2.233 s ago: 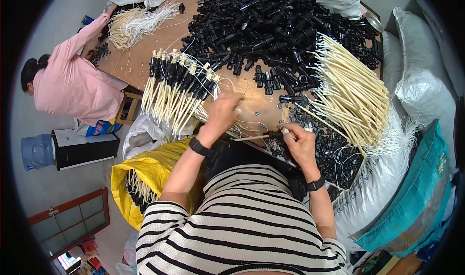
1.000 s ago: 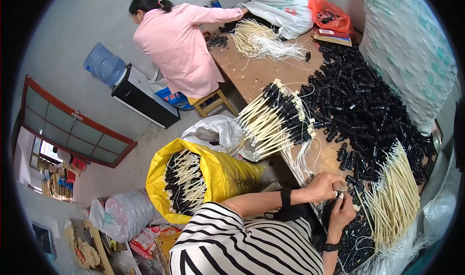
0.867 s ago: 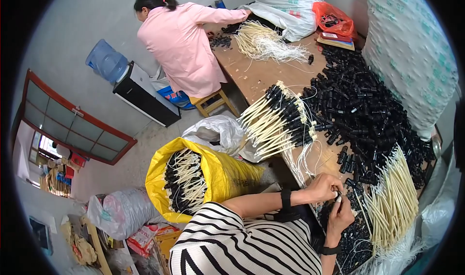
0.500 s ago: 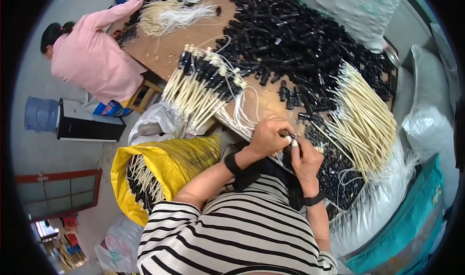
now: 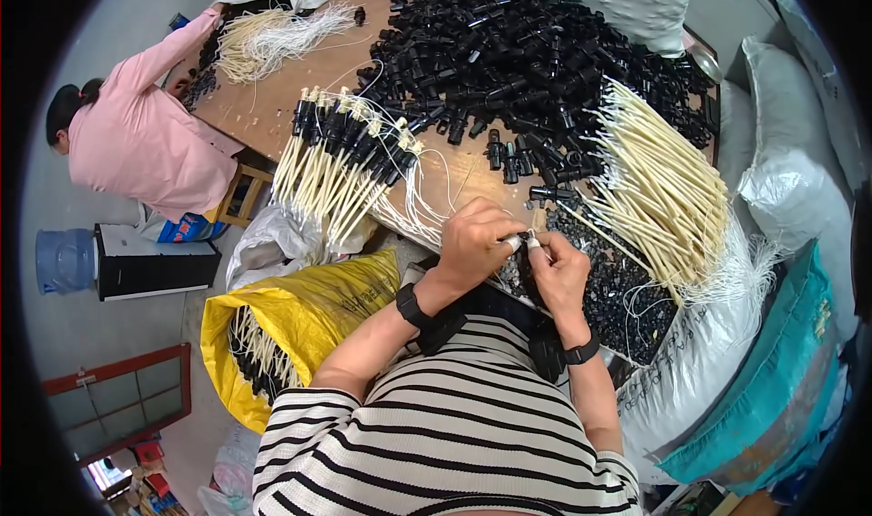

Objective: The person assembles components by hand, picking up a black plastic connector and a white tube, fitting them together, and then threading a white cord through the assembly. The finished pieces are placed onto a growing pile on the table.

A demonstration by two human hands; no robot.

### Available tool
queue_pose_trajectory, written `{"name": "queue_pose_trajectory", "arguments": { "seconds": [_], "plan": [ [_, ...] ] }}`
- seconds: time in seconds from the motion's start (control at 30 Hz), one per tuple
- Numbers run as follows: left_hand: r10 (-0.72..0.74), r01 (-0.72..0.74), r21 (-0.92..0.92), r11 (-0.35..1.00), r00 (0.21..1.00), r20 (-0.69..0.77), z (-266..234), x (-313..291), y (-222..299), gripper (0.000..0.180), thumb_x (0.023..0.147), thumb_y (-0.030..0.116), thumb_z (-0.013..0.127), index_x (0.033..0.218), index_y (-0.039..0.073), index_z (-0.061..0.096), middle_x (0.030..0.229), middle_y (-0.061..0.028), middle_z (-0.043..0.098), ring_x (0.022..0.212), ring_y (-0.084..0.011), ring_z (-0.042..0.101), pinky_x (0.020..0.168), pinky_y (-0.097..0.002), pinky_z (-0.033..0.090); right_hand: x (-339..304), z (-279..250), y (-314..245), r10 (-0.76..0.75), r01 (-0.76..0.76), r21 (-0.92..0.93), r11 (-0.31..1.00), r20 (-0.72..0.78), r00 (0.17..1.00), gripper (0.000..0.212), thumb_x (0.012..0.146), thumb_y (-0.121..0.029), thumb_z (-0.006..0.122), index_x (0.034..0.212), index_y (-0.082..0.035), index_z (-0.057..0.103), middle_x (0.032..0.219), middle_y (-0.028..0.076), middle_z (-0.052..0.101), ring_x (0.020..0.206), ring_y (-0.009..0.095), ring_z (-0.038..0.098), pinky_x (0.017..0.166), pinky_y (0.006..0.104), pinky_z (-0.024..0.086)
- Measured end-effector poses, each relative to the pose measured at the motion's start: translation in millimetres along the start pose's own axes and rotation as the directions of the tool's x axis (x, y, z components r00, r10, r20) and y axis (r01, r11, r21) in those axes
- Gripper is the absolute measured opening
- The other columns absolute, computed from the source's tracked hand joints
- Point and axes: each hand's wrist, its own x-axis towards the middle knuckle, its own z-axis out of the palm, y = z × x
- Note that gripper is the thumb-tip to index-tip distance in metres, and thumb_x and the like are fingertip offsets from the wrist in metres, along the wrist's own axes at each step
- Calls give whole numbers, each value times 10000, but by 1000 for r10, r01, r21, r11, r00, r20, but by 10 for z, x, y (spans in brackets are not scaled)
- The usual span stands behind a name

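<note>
My left hand (image 5: 474, 243) and my right hand (image 5: 560, 278) meet over the table's near edge, thumbs and fingertips pinched together. Between them is a small black piece (image 5: 524, 240), mostly covered by the fingers, so its exact kind is hard to make out. Pale wrapping covers both thumb tips. Just beyond lie loose black cylindrical plastic fittings (image 5: 509, 157), part of a large heap. Right of my hands rests a thick bundle of cream tubes with white wires (image 5: 668, 189). To the left, a row of cream tubes with black fittings (image 5: 341, 157) hangs over the table edge.
Small black parts (image 5: 627, 321) cover the table corner beside my right hand. A yellow sack (image 5: 318, 312) of finished-looking pieces stands at my left. White and teal sacks (image 5: 772, 380) crowd the right. A person in pink (image 5: 150, 143) works at the far left of the table (image 5: 263, 121).
The view has turned slightly, shifting most of the surroundings leftward. My hands stay pinched together, with the wrists and fingers slightly repositioned. The person in pink still reaches across the table.
</note>
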Motion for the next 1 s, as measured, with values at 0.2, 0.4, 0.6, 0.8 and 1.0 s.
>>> {"name": "queue_pose_trajectory", "arguments": {
  "seconds": [0.2, 0.4, 0.6, 0.8, 1.0],
  "plan": [
    [9, -11, 83, 996, 999, 31, 17, 8, -16, 188, 651, 57, 682, 826, 97, 737, 771, -48, 672, 788, -232, 627, 668, -337, 516, -23, 6, -43, 71, -117, 343, 932, 142, 987, 82, 832, -34, 629, 892, 14, 659, 610, -61, 504, 570, 4, 403, 497, 200, 318],
    [-77, 71, 52, 996, 989, 122, 22, 0, -32, 228, 643, 13, 692, 862, 56, 738, 847, -78, 705, 818, -248, 650, 717, -330, 527, -15, 45, 22, 138, -176, 405, 897, 121, 983, 114, 838, -45, 635, 926, 16, 675, 614, -72, 509, 578, 2, 416, 504, 195, 333],
    [-314, 357, -133, 925, 912, 266, 58, -30, -118, 186, 671, 12, 690, 854, 34, 720, 777, -82, 660, 748, -231, 611, 671, -317, 482, -20, 47, 36, -60, 56, 145, 988, 22, 998, 84, 824, -62, 648, 889, -24, 686, 560, 29, 543, 500, 65, 484, 482, 243, 383],
    [-218, 219, -59, 974, 976, 13, 70, 26, -61, 101, 635, -4, 656, 727, 33, 672, 694, -86, 609, 713, -247, 583, 654, -324, 466, -14, -30, -23, -197, 190, 88, 978, 80, 977, 85, 783, -94, 681, 853, -46, 674, 550, 91, 555, 448, 200, 567, 451, 305, 422],
    [-178, 175, 55, 983, 982, 64, 24, 52, -89, 145, 591, -5, 638, 726, 42, 662, 775, -92, 644, 795, -265, 600, 689, -339, 481, 19, -41, -23, -152, 144, -138, 980, -46, 987, 165, 762, -166, 751, 872, -71, 674, 505, 63, 494, 404, 180, 514, 421, 300, 392]
  ]
}}
